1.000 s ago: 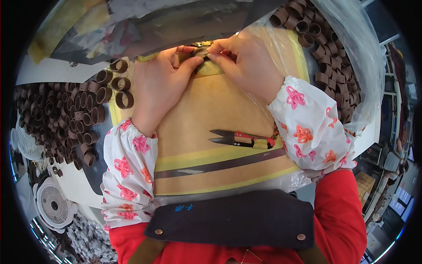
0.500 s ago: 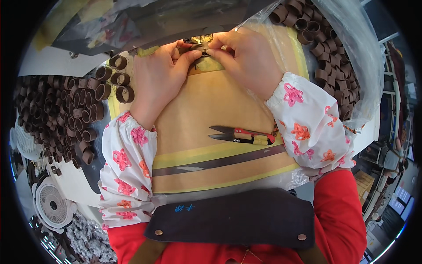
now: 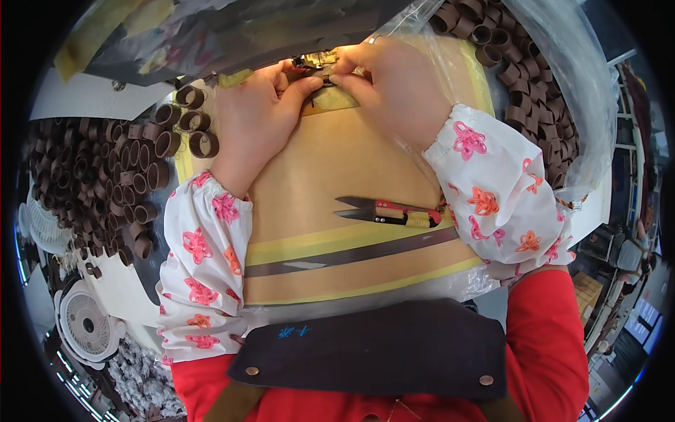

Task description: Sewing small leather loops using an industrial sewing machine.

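Note:
Under the lit head of a sewing machine [image 3: 320,59], a small dark brown band [image 3: 326,80] is pinched between my two hands. My left hand [image 3: 264,105] grips its left side, thumb pointing right and fingers curled behind. From the other side my right hand [image 3: 394,84] holds it with thumb and forefinger, close to the metal presser area. My fingers hide most of the band. Below my hands, on the tan work surface [image 3: 337,155], lies a pair of thread snips [image 3: 394,212] with dark blades and red and yellow handles, beside my right sleeve.
A large heap of brown rings [image 3: 98,183] spreads on the left, with several trailing threads near my left wrist. More brown rings [image 3: 531,98] sit at the right by clear plastic sheeting [image 3: 583,84]. The dark machine body [image 3: 232,42] overhangs the top. A white fan [image 3: 88,323] stands lower left.
Both hands keep their pinch on the band beneath the machine head, with only a very slight shift. The snips stay where they lay.

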### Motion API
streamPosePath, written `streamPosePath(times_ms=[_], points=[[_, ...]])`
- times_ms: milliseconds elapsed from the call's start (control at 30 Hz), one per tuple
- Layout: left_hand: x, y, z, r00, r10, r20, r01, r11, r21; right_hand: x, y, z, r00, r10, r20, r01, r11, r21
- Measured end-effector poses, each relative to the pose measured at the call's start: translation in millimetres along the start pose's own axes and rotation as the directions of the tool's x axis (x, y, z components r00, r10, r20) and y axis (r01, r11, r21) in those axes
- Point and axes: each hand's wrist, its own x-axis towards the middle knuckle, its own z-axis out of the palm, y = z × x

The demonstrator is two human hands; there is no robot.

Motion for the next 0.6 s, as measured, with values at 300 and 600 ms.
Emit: streamPosePath(times_ms=[300,600], points=[[-3.6,4.0,3.7,1.0,0.006,-0.029,-0.009,0.996,-0.084,-2.0,-1.4,-3.8,0.999,0.003,0.039,-0.002,1.0,-0.031],[-2.1,5.9,-0.8,0.998,-0.066,-0.018,0.063,0.993,-0.102,-3.3,1.1,0.8,0.999,-0.05,-0.016,0.051,0.998,0.029]])
